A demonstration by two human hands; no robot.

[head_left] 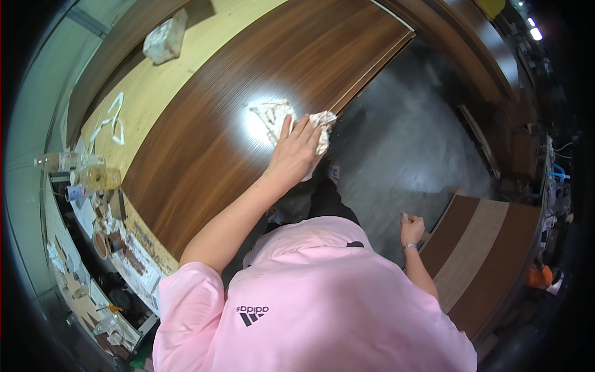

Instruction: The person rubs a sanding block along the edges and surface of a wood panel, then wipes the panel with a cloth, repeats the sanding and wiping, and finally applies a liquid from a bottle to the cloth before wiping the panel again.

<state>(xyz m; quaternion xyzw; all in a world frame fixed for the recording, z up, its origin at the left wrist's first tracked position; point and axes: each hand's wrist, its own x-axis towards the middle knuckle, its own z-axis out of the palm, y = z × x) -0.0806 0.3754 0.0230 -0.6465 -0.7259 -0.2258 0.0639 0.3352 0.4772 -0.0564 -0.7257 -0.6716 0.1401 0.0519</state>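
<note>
A large glossy brown wood-grain panel lies flat on a pale board to my left. My left hand presses a crumpled white cloth with brown marks onto the panel at its near right edge. Its fingers lie over the cloth, part of which hangs past the edge. Low at my right side, my right hand is closed, apart from the panel. Something small and pale shows at its fingers, too small to name. A brown panel with a light stripe is close to that hand.
A plastic-wrapped block and a white strip lie on the pale board. Clear bottles stand at its left end, beside cluttered tools and scraps. Grey floor stretches right of the panel, with brown boards beyond.
</note>
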